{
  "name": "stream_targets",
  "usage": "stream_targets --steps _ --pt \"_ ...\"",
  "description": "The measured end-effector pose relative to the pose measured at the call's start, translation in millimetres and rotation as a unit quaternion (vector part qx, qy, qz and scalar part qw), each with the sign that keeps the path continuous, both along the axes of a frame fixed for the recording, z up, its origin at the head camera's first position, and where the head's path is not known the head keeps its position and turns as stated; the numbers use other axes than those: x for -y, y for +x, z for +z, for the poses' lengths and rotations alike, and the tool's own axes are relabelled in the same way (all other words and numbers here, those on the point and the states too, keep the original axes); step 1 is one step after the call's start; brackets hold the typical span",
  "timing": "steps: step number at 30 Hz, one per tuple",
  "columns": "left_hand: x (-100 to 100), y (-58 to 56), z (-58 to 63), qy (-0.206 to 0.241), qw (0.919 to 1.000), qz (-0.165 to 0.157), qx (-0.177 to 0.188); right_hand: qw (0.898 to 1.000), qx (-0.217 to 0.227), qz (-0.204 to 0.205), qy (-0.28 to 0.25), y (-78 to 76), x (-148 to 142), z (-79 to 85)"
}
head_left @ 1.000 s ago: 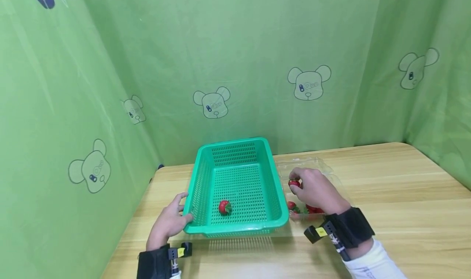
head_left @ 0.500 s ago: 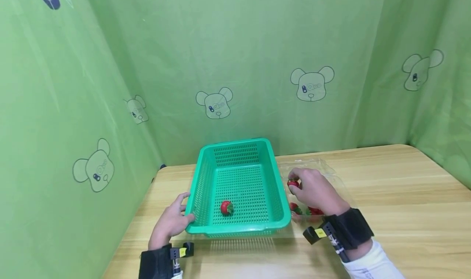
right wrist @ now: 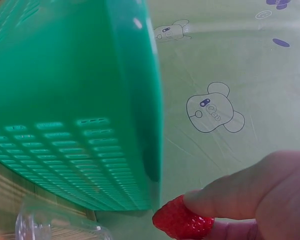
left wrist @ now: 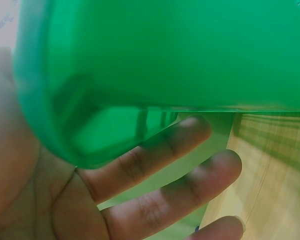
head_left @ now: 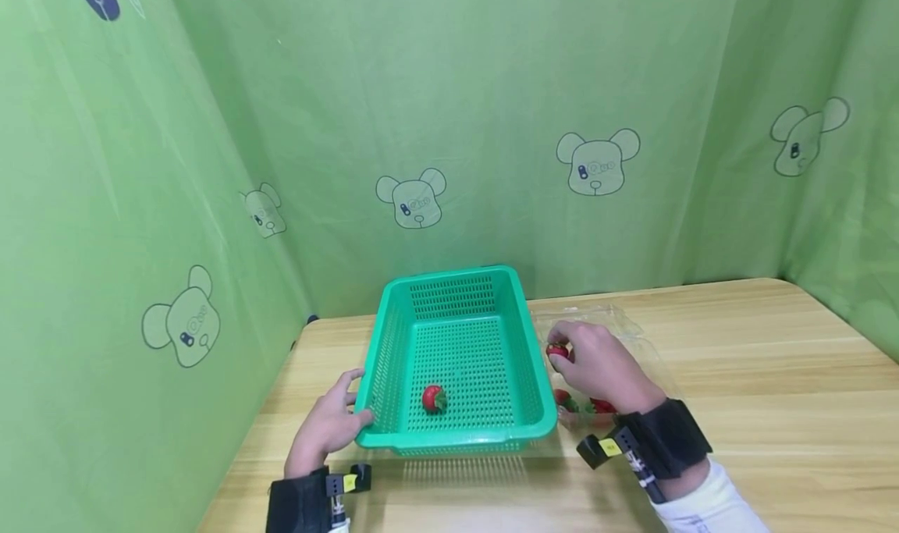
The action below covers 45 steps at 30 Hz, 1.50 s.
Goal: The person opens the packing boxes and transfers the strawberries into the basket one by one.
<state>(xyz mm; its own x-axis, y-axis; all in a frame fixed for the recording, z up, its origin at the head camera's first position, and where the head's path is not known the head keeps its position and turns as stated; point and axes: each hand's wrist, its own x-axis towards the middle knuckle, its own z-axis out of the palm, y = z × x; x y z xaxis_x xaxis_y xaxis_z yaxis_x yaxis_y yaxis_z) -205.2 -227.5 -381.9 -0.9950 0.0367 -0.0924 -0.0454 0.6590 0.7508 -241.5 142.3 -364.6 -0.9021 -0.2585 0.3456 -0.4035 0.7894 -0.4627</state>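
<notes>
My left hand (head_left: 330,420) holds the near left corner of a green plastic basket (head_left: 456,438), thumb over the rim. In the left wrist view its fingers (left wrist: 165,200) extend along the outside of the basket. One red strawberry (head_left: 433,399) with green leaves lies on the basket floor, towards the near left. My right hand (head_left: 604,365) pinches another strawberry (right wrist: 182,220) between thumb and fingers, just right of the basket's right rim. Beneath that hand stands a clear plastic box (head_left: 660,361) with several strawberries (head_left: 564,399) at its near side, partly hidden by the hand.
The box's clear lid (head_left: 583,314) lies open at the back. All of this sits on a wooden table (head_left: 758,377). A green curtain (head_left: 492,88) with bear prints hangs behind the table and along its left side.
My right hand has shifted slightly left towards the basket with the strawberry. The left hand keeps its place at the basket's corner, and the whole head view has drifted a little.
</notes>
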Motion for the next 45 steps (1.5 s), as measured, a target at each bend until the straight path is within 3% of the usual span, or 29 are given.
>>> stream_targets --steps 32,45 --pt "0.4 -0.5 0.4 -0.005 1.0 0.006 0.001 0.999 -0.034 0.022 0.015 0.2 19.2 18.2" --pt "0.5 -0.8 -0.1 -0.005 1.0 0.002 -0.005 0.999 -0.012 0.031 0.007 0.5 28.6 20.6"
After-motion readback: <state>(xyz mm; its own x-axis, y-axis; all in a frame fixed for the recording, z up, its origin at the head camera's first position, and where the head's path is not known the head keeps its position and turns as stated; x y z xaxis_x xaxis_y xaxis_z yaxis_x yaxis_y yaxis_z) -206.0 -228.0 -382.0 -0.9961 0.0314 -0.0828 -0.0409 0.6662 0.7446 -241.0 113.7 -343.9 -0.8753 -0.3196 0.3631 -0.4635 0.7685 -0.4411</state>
